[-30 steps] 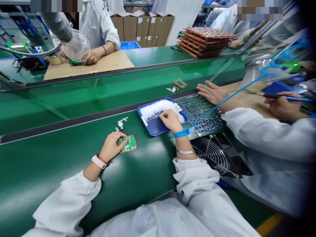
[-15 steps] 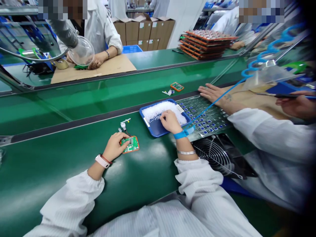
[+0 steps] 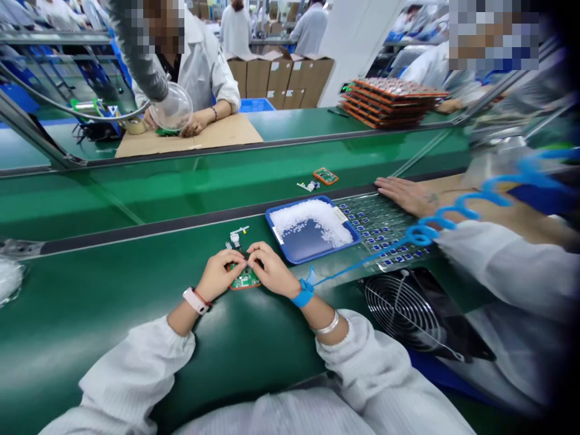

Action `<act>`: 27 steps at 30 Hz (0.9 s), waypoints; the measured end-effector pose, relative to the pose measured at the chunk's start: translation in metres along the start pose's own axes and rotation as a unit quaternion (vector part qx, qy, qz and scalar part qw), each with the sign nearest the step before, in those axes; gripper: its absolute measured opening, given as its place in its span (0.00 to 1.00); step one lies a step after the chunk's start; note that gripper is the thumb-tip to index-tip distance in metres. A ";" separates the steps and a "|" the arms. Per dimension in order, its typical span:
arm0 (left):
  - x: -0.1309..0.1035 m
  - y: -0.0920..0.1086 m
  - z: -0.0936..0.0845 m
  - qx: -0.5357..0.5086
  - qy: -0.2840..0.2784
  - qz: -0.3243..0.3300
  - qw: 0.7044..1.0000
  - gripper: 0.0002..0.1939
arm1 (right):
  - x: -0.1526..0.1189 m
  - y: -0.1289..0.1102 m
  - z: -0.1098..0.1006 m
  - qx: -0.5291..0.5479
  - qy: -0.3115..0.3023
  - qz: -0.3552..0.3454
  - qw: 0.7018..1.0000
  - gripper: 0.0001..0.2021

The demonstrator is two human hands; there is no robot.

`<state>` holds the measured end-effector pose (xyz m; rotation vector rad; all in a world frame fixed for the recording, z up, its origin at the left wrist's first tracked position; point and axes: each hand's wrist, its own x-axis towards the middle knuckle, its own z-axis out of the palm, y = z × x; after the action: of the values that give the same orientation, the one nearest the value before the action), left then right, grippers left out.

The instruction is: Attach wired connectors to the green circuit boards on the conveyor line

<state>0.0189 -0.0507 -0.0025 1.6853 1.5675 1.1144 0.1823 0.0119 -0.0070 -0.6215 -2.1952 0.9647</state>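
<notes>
A green circuit board [image 3: 247, 280] with an orange edge lies on the green table in front of me. My left hand [image 3: 220, 275] covers its left part, thumb and fingers pinched together over it. Fingertips of my right hand [image 3: 275, 273] meet the left ones above the board's upper edge, also in a pinch. Whatever sits between the fingertips is too small or hidden. Just behind the board is a white connector piece [image 3: 235, 239] with a dark wire. A blue tray [image 3: 303, 243] of small white plastic bits [image 3: 312, 212] stands to the right, apart from my right hand.
Right of the tray lies a clear sheet with rows of small blue parts [image 3: 374, 232]. A fan with a wire guard [image 3: 403, 302] is nearer me. Another board [image 3: 325, 176] rests beyond the ledge. A blue coiled cord [image 3: 426, 232] runs to my wrist strap; a co-worker's hand [image 3: 403, 194] is nearby.
My right hand has left the tray and moved left to the board, meeting my left hand's fingertips. The camera view has tilted up slightly.
</notes>
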 end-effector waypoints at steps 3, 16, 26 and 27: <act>0.000 0.002 0.001 0.014 -0.005 -0.009 1.000 0.04 | -0.002 0.004 -0.001 -0.006 -0.025 0.012 1.000 0.05; 0.009 0.010 -0.002 0.080 -0.053 -0.047 0.994 0.06 | -0.001 0.009 0.005 -0.012 -0.035 0.062 0.997 0.07; -0.020 0.007 -0.004 0.190 -0.057 0.061 0.978 0.31 | 0.020 -0.041 -0.057 0.415 0.103 0.109 0.898 0.23; -0.024 0.007 -0.004 0.210 -0.071 0.070 0.973 0.33 | 0.024 -0.055 -0.069 0.456 0.104 0.098 0.878 0.27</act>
<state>0.0194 -0.0753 0.0008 2.1292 1.6970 0.7376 0.2078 0.0253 0.0799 -0.4450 -1.2646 1.7658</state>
